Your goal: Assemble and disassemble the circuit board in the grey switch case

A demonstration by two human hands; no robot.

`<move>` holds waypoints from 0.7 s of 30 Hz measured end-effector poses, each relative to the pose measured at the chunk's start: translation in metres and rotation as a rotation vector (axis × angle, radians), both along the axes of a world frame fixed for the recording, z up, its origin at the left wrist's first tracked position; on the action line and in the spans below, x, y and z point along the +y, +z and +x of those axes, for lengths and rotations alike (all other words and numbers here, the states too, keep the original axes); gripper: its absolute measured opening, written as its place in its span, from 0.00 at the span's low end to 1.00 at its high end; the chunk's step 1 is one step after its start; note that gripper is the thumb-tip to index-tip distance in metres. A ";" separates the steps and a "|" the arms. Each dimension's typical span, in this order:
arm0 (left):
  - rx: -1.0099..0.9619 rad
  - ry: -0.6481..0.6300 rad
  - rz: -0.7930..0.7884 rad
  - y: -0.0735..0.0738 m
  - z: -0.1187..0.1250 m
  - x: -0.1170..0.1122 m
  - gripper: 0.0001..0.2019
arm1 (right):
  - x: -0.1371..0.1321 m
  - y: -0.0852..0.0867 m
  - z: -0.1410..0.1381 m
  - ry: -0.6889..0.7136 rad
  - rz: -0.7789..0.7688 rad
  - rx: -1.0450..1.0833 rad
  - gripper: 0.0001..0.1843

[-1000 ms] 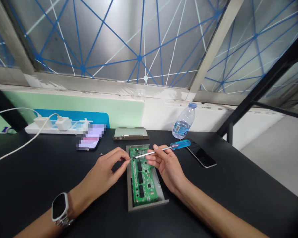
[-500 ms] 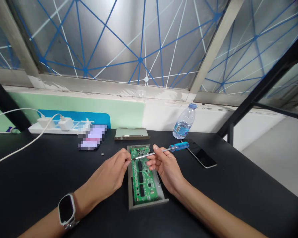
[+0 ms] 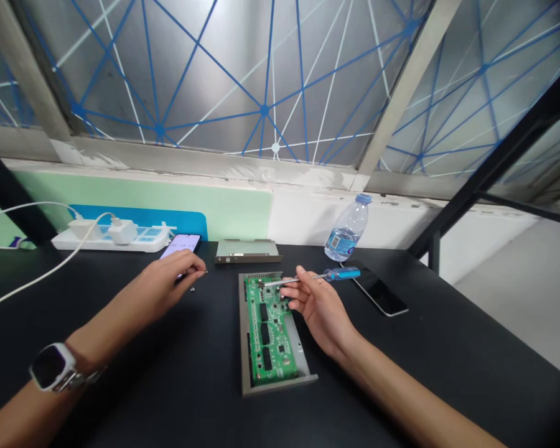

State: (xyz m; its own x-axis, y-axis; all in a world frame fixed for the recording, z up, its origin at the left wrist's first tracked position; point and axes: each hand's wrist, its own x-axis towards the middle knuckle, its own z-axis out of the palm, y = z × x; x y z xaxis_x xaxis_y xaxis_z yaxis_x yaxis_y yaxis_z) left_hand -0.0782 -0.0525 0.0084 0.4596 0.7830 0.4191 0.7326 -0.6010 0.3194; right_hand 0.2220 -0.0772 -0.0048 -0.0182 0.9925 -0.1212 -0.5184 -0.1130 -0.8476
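Observation:
My left hand [image 3: 168, 277], a watch [image 3: 53, 367] on its wrist, is raised over the table left of the board. Its thumb and fingertips pinch a tiny screw [image 3: 206, 271]. Below the fingertips a small metal piece [image 3: 193, 289] lies on the black top. My right hand [image 3: 321, 311] grips a screwdriver [image 3: 343, 274] with a clear blue handle by its shaft. The shaft points left across the upper end of a green circuit board [image 3: 273, 339], which sits in a grey metal tray [image 3: 245, 373]. I cannot tell whether the tip touches the board.
Behind the board lies a metal cover piece [image 3: 248, 252]. A water bottle [image 3: 346, 230] and a dark phone [image 3: 382, 289] are at the right. At the back left are a lit phone [image 3: 182, 244], partly behind my left hand, and a white power strip [image 3: 147, 241] with cables.
My left hand has moved left, away from the screwdriver tip, with the screw between its fingers. The screwdriver has shifted slightly up and right in my right hand.

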 end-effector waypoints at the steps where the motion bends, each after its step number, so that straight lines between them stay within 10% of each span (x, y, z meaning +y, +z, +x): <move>1: 0.024 0.020 -0.016 -0.001 -0.006 0.003 0.08 | -0.002 -0.001 -0.002 0.025 0.008 -0.015 0.14; 21: 0.159 0.057 -0.108 -0.019 -0.017 0.009 0.09 | -0.012 -0.001 -0.011 0.151 0.052 -0.135 0.18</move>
State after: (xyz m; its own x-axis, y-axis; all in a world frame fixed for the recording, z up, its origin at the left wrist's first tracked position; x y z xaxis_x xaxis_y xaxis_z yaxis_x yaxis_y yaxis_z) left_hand -0.0949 -0.0437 -0.0104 0.4667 0.8463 0.2568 0.8109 -0.5254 0.2578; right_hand 0.2106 -0.0893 -0.0062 -0.1548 0.9846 -0.0809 -0.3805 -0.1349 -0.9149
